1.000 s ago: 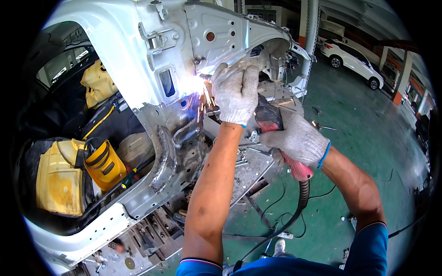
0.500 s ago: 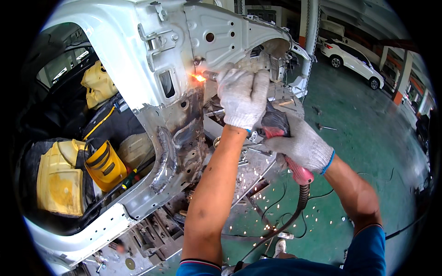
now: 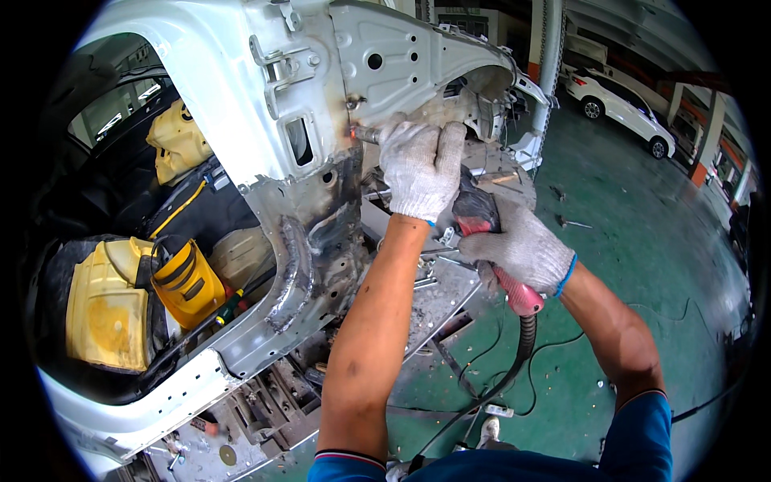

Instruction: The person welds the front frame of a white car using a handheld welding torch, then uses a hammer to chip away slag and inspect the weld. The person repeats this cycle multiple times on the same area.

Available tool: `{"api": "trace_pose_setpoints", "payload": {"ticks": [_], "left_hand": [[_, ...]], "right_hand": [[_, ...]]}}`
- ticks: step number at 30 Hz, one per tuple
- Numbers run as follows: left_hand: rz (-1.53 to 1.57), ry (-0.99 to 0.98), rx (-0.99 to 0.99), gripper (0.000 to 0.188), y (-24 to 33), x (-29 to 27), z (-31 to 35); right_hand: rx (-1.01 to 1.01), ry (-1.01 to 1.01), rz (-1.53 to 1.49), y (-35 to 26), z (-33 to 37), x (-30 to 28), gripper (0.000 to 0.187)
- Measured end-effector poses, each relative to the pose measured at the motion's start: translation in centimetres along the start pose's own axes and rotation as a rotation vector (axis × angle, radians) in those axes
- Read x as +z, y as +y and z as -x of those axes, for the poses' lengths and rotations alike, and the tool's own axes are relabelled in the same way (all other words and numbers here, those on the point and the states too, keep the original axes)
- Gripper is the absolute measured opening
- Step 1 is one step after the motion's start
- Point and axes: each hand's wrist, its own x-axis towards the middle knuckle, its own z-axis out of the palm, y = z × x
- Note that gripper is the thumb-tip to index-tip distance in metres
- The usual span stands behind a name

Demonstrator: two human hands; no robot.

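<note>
A welding torch runs across my two gloved hands, its nozzle (image 3: 366, 134) pointing left at the seam of a silver car body (image 3: 265, 120). My left hand (image 3: 419, 169), in a knitted white glove, is closed round the torch's neck just behind the nozzle. Lower and to the right, my right hand (image 3: 526, 247) grips the red welding torch handle (image 3: 520, 294); the glove hides part of it. A small red glow (image 3: 352, 133) marks the metal at the nozzle tip. Just above it is a dark burnt hole (image 3: 353, 101), and scorched bare metal (image 3: 333, 205) spreads below.
The black torch cable (image 3: 502, 384) hangs down toward my feet over the green floor (image 3: 626, 265). A metal bench (image 3: 438, 309) with loose parts stands under the body. Inside the door opening lie a yellow bucket-like container (image 3: 189, 285) and yellow padding (image 3: 108, 305). A white car (image 3: 618, 104) is parked behind.
The bright flame-like flare at the nozzle has died down to a small red glow, and most of the falling sparks are gone. Both hands keep their grip; the view has shifted slightly.
</note>
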Motion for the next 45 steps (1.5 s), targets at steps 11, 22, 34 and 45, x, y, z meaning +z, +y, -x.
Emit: {"api": "trace_pose_setpoints", "payload": {"ticks": [11, 22, 34, 45], "left_hand": [[0.033, 0.062, -0.007, 0.033, -0.4, 0.0, -0.1], [0.07, 0.081, -0.033, 0.033, 0.0, 0.1, -0.5], [0.065, -0.008, 0.028, 0.033, 0.9, -0.1, -0.1], [0.037, -0.019, 0.016, 0.032, 0.1, -0.5, -0.1]], "right_hand": [[0.035, -0.002, -0.04, -1.3, 0.5, 0.6, 0.035], [0.024, 0.018, -0.034, -1.6, 0.7, 0.5, 0.035], [0.051, 0.028, -0.083, 0.1, 1.1, 0.5, 0.031], [0.024, 0.029, 0.003, 0.3, 0.2, 0.8, 0.038]]}}
